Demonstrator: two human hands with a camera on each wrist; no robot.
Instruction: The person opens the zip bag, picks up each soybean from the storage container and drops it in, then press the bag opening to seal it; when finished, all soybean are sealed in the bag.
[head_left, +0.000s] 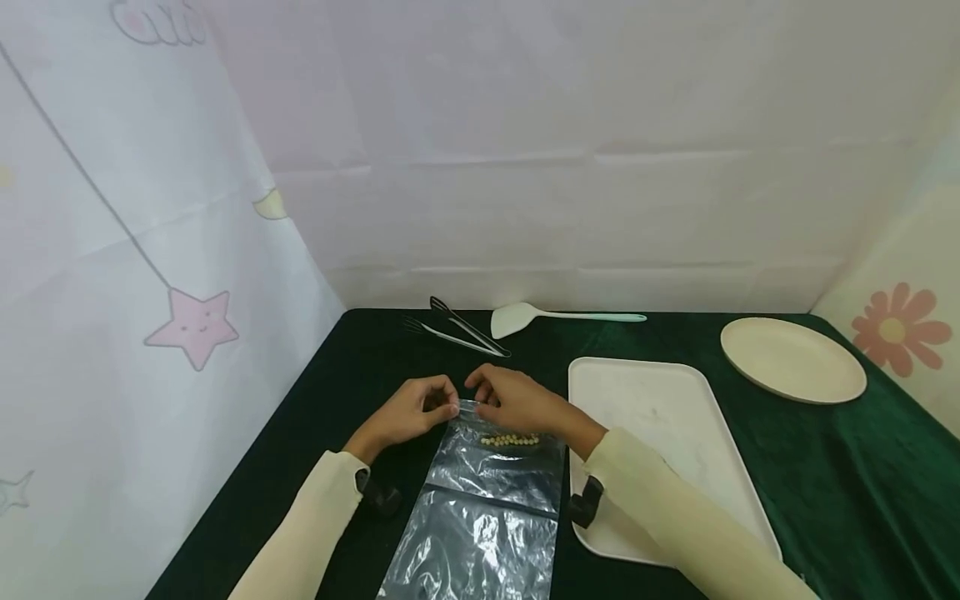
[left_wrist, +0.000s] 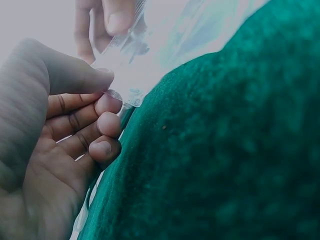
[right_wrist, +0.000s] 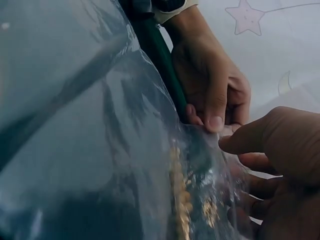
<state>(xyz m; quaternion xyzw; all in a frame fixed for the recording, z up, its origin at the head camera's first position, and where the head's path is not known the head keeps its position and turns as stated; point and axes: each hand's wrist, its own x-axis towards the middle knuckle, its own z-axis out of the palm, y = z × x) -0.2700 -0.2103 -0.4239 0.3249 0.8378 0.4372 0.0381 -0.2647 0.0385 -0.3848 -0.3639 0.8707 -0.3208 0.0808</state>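
A long clear plastic zip bag (head_left: 480, 542) lies on the dark green cloth with its top edge toward the back. My left hand (head_left: 411, 410) pinches its top left corner between thumb and forefinger, as the left wrist view shows. On the same top edge, just right of it, my right hand (head_left: 517, 404) holds the bag, thumb in front and fingers behind the plastic (right_wrist: 105, 125). A row of small golden, bead-like pieces (head_left: 510, 439) shows near the top of the bag. Whether they are inside or on its surface I cannot tell.
A white tray (head_left: 652, 400) lies right of the bag, partly under my right forearm. Behind are metal tongs (head_left: 468, 337) and a pale spatula (head_left: 517, 318) with a mint handle. An off-white oval plate (head_left: 795, 358) sits at the far right. Printed curtains surround the table.
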